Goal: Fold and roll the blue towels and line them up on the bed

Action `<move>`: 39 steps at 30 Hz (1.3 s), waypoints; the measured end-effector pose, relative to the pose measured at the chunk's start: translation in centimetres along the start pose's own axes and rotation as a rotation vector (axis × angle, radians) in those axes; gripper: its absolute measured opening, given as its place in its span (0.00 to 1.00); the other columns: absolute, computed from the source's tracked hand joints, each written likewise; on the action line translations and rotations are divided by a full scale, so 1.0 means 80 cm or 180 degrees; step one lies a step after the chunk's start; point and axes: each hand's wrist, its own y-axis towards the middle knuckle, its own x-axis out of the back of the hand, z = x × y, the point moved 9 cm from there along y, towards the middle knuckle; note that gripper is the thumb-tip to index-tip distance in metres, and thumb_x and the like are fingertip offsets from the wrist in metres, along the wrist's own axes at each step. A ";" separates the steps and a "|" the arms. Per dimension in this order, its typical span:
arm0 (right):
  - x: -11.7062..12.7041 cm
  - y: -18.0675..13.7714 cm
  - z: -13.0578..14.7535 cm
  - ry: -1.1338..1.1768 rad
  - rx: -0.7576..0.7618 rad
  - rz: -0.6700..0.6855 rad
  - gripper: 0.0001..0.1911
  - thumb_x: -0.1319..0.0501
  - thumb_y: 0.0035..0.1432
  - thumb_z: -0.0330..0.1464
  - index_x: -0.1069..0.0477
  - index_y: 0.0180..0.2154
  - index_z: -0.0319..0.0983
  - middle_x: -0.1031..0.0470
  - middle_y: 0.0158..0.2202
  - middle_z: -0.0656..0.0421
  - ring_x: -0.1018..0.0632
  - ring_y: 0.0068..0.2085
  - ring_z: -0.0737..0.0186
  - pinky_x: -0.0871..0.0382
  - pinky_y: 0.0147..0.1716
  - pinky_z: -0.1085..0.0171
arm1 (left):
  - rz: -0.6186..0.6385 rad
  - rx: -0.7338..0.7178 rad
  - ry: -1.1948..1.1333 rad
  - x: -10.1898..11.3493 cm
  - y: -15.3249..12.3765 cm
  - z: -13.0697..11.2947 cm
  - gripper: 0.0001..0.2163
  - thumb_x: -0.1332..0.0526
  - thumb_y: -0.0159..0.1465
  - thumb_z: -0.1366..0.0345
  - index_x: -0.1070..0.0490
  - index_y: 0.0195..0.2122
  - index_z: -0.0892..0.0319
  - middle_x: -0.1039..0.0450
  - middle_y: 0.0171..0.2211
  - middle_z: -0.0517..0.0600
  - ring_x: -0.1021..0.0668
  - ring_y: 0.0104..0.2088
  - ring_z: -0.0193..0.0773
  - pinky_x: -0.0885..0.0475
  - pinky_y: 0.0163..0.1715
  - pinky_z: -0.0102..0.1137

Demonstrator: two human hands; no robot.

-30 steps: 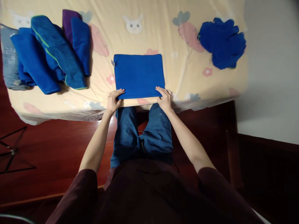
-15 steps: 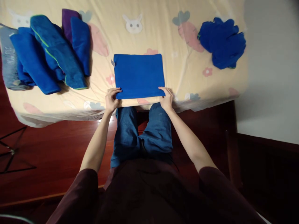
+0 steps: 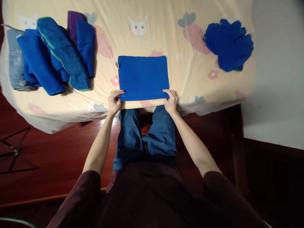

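Note:
A blue towel [image 3: 143, 76] lies flat as a rectangle on the bed in front of me, with a small grey tag at its left edge. My left hand [image 3: 115, 99] pinches its near left corner, fingertips on top of the cloth. At the near right corner, my right hand [image 3: 170, 99] grips the towel the same way. The thumbs are mostly hidden from above.
Several rolled or folded towels, among them a teal one with green edging [image 3: 64, 55], are heaped at the left. A crumpled blue cloth bundle [image 3: 229, 44] rests at the right. The patterned bedsheet [image 3: 142, 44] covers the bed; a white wall [image 3: 275, 79] stands beyond.
The view has shifted slightly, so everything on the bed appears a little further right. Both hands keep their hold on the towel's near corners, and the towel has not visibly moved on the sheet.

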 end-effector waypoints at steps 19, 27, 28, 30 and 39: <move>0.015 -0.006 -0.014 -0.0208 -0.0241 -0.0515 0.13 0.41 0.66 0.29 0.27 0.51 0.40 0.24 0.51 0.51 0.26 0.56 0.52 0.32 0.61 0.49 | -0.0380 0.0742 -0.0442 0.005 -0.007 0.046 0.23 0.40 0.68 0.42 0.21 0.45 0.58 0.20 0.43 0.55 0.20 0.45 0.43 0.25 0.50 0.37; 0.015 -0.007 -0.024 -0.0024 -0.0488 -0.0594 0.16 0.40 0.70 0.41 0.30 0.54 0.39 0.26 0.54 0.48 0.25 0.59 0.49 0.33 0.63 0.46 | -0.0527 0.0675 -0.0209 0.014 -0.007 0.041 0.20 0.39 0.68 0.42 0.23 0.39 0.56 0.24 0.36 0.52 0.22 0.38 0.40 0.26 0.42 0.35; 0.016 -0.008 -0.024 -0.0051 -0.0464 -0.0632 0.16 0.40 0.70 0.41 0.29 0.54 0.39 0.25 0.53 0.49 0.24 0.58 0.50 0.31 0.62 0.48 | -0.0547 0.0661 -0.0187 0.016 -0.007 0.039 0.20 0.39 0.68 0.42 0.23 0.38 0.56 0.24 0.35 0.52 0.23 0.37 0.39 0.26 0.40 0.35; 0.016 -0.008 -0.027 -0.0116 -0.0462 -0.0683 0.17 0.41 0.71 0.43 0.29 0.53 0.39 0.24 0.50 0.50 0.22 0.54 0.53 0.28 0.59 0.52 | -0.0563 0.0689 -0.0209 0.016 -0.006 0.038 0.21 0.39 0.67 0.42 0.23 0.38 0.56 0.24 0.35 0.52 0.23 0.36 0.39 0.27 0.39 0.34; 0.007 -0.015 -0.053 0.0172 -0.0914 -0.0754 0.26 0.44 0.71 0.52 0.27 0.48 0.35 0.25 0.34 0.56 0.20 0.37 0.59 0.23 0.46 0.59 | -0.0546 0.0941 -0.0347 0.011 -0.010 0.038 0.21 0.39 0.66 0.42 0.25 0.34 0.57 0.25 0.29 0.49 0.24 0.31 0.36 0.27 0.34 0.32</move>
